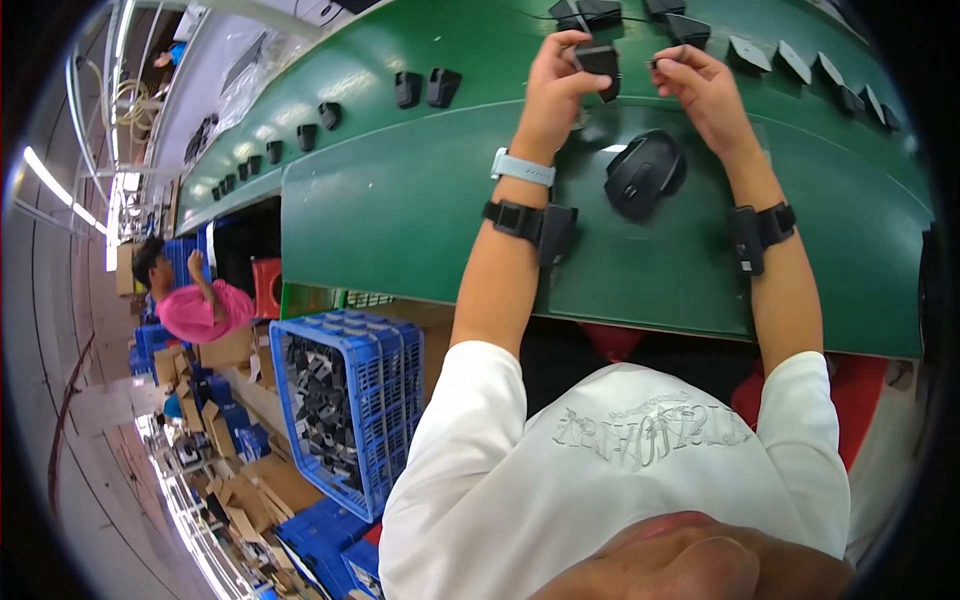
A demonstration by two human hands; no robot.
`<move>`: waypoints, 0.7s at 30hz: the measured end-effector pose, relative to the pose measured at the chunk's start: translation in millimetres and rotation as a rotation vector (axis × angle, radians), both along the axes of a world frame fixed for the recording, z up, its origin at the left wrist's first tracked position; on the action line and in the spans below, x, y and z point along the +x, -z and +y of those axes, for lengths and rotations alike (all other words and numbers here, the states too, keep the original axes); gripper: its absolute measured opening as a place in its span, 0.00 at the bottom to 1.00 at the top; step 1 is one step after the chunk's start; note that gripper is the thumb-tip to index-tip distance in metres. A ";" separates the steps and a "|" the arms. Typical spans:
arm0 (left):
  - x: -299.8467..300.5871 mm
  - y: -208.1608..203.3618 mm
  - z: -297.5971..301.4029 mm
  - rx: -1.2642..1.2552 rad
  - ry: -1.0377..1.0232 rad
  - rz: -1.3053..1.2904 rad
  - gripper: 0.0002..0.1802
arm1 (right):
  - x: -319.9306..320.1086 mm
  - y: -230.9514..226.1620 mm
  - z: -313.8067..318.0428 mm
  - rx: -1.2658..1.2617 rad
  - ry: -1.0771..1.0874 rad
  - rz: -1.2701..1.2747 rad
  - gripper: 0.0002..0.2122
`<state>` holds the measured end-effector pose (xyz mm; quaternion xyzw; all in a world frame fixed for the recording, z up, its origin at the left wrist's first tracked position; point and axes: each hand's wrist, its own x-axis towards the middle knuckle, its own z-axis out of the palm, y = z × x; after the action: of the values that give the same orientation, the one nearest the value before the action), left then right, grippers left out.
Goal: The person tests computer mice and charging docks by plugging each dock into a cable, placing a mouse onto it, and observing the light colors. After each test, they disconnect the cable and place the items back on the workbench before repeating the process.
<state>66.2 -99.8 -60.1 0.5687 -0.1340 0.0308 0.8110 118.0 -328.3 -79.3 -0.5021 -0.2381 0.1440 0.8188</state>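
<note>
My left hand [550, 92] is closed round a black angular plastic part [600, 64], thumb along its side, above the far part of the green table [400, 220]. To its right, my right hand [708, 98] is raised with thumb and forefinger pinched on a small dark thing too tiny to name. The two hands are a little apart. Between my forearms, a black computer mouse [645, 175] lies on the table, nearer to me than either hand.
Black plastic parts [442, 88] stand in a row along the far left of the table. Several wedge-shaped pieces [793, 62] lie at the far right. A blue crate [385, 400] full of black parts stands left of me. A person in pink [207, 308] is farther left.
</note>
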 end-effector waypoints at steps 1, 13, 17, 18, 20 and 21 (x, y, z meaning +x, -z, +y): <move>-1.3 -1.2 1.1 -0.045 0.029 0.045 0.26 | 2.2 1.1 1.4 0.010 0.027 0.024 0.08; -5.4 -11.3 -7.5 0.111 0.087 0.181 0.10 | -5.9 -1.9 7.4 -0.138 0.086 -0.124 0.09; -3.7 -9.8 -6.5 0.098 0.089 0.178 0.10 | -10.5 -6.9 8.8 -0.209 0.114 -0.147 0.09; -3.7 -9.8 -6.4 0.105 0.088 0.182 0.10 | -11.3 -7.6 9.3 -0.211 0.119 -0.168 0.09; -4.4 -9.8 -7.0 0.101 0.073 0.174 0.11 | -12.1 -7.9 10.7 -0.223 0.139 -0.145 0.09; -4.8 -9.8 -7.3 0.101 0.061 0.175 0.11 | -12.3 -7.8 11.4 -0.226 0.145 -0.141 0.09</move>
<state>61.4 -107.2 -50.2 0.6049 -0.0814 -0.0504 0.7905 105.7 -316.9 -71.4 -0.6158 -0.2405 0.0745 0.7466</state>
